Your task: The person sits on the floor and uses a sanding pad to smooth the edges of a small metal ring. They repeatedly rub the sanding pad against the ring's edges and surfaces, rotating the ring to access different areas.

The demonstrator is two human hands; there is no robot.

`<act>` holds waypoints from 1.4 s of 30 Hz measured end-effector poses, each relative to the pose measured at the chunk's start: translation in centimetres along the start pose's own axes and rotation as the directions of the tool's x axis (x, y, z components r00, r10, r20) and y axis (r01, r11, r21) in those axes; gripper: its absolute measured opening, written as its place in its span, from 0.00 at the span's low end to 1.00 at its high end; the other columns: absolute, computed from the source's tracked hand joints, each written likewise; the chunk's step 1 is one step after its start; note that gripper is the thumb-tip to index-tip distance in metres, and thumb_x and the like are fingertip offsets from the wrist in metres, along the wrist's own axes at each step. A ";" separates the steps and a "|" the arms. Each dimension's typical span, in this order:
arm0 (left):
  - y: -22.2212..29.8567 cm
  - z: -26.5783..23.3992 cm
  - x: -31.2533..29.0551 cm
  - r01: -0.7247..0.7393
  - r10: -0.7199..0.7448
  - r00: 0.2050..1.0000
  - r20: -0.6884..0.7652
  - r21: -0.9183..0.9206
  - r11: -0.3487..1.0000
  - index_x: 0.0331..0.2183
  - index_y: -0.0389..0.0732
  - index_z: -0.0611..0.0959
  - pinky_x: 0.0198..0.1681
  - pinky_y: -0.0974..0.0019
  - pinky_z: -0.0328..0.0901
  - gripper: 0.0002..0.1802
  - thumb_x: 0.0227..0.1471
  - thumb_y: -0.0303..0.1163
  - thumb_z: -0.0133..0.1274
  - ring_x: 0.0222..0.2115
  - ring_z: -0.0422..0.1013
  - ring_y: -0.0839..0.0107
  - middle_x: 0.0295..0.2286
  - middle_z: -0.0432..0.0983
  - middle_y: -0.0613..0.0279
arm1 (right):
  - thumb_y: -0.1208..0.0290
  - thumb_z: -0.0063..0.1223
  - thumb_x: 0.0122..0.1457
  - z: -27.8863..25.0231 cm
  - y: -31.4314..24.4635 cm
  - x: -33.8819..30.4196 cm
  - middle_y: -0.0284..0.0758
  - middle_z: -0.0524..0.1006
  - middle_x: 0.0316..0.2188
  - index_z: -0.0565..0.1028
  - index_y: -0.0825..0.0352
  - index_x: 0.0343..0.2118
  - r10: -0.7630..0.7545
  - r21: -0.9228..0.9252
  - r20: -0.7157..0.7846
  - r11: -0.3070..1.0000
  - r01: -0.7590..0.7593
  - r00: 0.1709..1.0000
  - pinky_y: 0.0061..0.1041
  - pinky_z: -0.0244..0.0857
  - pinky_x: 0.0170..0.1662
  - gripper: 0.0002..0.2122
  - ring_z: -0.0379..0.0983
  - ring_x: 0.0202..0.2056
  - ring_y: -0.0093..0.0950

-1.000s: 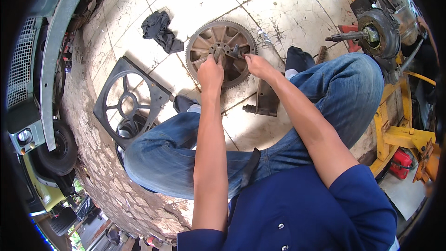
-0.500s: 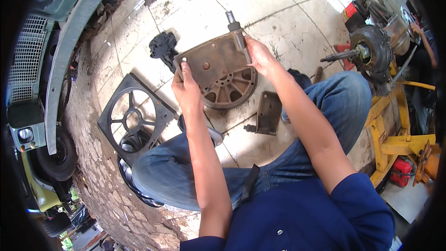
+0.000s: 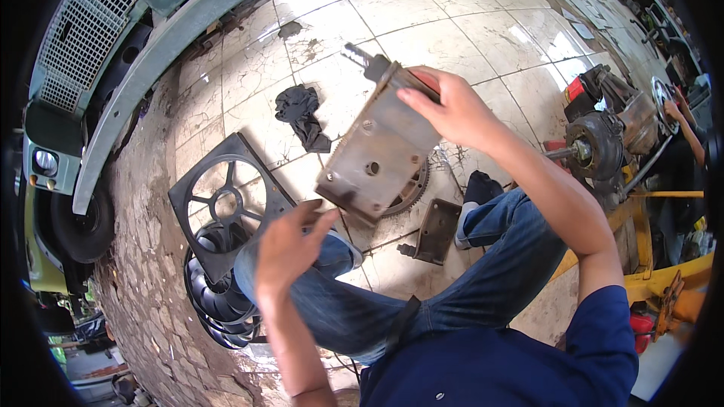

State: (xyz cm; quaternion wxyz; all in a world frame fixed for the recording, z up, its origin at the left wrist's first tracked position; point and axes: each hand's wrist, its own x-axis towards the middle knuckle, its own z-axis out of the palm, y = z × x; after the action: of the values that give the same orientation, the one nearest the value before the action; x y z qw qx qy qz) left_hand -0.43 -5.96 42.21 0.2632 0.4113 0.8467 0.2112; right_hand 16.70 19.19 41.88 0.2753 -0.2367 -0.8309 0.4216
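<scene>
My right hand point(image 3: 452, 109) grips the upper right end of a worn, flat metal plate point(image 3: 388, 147) with several holes and a dark fitting at its top corner. The plate is held tilted above the floor. My left hand point(image 3: 290, 245), its fingers apart, is just off the plate's lower left corner and holds nothing. Partly hidden under the plate is a toothed wheel point(image 3: 413, 196). A smaller metal plate point(image 3: 439, 227) with a dark fitting lies on the tiles between my legs.
To the left lie a black cloth point(image 3: 299, 109), a black fan shroud point(image 3: 265, 168) and a black fan point(image 3: 219, 305). A vehicle bumper point(image 3: 154, 68) runs along the far left. On the right, a greasy hub assembly point(image 3: 592, 143) sits by a yellow stand point(image 3: 645, 245); another person's hand point(image 3: 673, 109) is beyond.
My left hand has let go of the plate and moved down toward my knee. My right hand has turned the plate, its lower left end swinging downward. My view has shifted too.
</scene>
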 end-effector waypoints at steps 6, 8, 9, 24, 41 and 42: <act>6.3 -2.6 5.3 -0.727 0.786 0.607 -0.116 0.317 0.609 0.50 0.40 0.76 0.53 0.57 0.64 0.28 0.46 0.34 0.62 0.52 0.67 0.55 0.50 0.72 0.54 | 0.59 0.56 0.58 1.1 0.3 -4.1 0.40 0.79 0.30 0.71 0.67 0.47 -0.190 -0.477 0.242 0.831 0.287 0.952 0.35 0.72 0.32 0.19 0.78 0.30 0.40; 5.9 0.0 8.7 -0.851 0.858 0.510 0.068 0.188 0.491 0.49 0.40 0.76 0.50 0.56 0.65 0.28 0.45 0.34 0.63 0.48 0.70 0.53 0.46 0.75 0.53 | 0.59 0.55 0.58 1.9 1.7 -4.8 0.39 0.79 0.30 0.71 0.67 0.47 -0.190 -0.495 0.305 0.806 0.326 0.933 0.35 0.72 0.31 0.19 0.78 0.29 0.38; 5.3 1.0 10.2 -0.839 0.819 0.542 0.189 0.177 0.515 0.48 0.39 0.76 0.49 0.56 0.66 0.28 0.45 0.35 0.63 0.47 0.70 0.53 0.44 0.75 0.53 | 0.59 0.55 0.58 2.5 2.4 -5.1 0.39 0.79 0.30 0.71 0.68 0.47 -0.186 -0.490 0.320 0.807 0.331 0.929 0.35 0.71 0.30 0.20 0.77 0.29 0.38; -4.8 10.5 20.5 -0.606 0.428 0.558 0.710 -0.003 0.795 0.45 0.33 0.77 0.41 0.57 0.68 0.23 0.48 0.35 0.61 0.37 0.75 0.51 0.33 0.78 0.45 | 0.61 0.56 0.56 11.4 14.0 -5.0 0.37 0.75 0.32 0.67 0.68 0.50 -0.115 -0.508 0.561 0.734 0.451 0.820 0.31 0.73 0.31 0.22 0.78 0.36 0.34; -7.7 11.6 22.3 -0.488 0.171 0.633 0.755 0.218 0.845 0.49 0.33 0.71 0.45 0.57 0.67 0.29 0.54 0.44 0.57 0.43 0.73 0.52 0.39 0.76 0.45 | 0.68 0.54 0.54 14.0 19.5 -5.1 0.31 0.75 0.34 0.68 0.67 0.52 -0.253 -0.608 0.537 0.545 0.577 0.805 0.22 0.70 0.33 0.21 0.76 0.36 0.26; -7.6 11.5 22.5 -0.480 0.165 0.641 0.750 0.224 0.848 0.48 0.33 0.72 0.45 0.57 0.67 0.28 0.54 0.44 0.57 0.43 0.73 0.53 0.39 0.77 0.46 | 0.68 0.54 0.54 14.1 19.3 -5.0 0.32 0.75 0.34 0.68 0.67 0.51 -0.231 -0.610 0.528 0.567 0.554 0.817 0.22 0.70 0.34 0.21 0.76 0.36 0.26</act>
State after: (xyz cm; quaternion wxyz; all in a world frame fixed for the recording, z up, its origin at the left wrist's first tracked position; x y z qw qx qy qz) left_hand -9.52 9.45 22.84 0.4326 0.6525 0.6145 -0.0975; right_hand 14.29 18.30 17.61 0.0719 -0.0431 -0.9964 0.0110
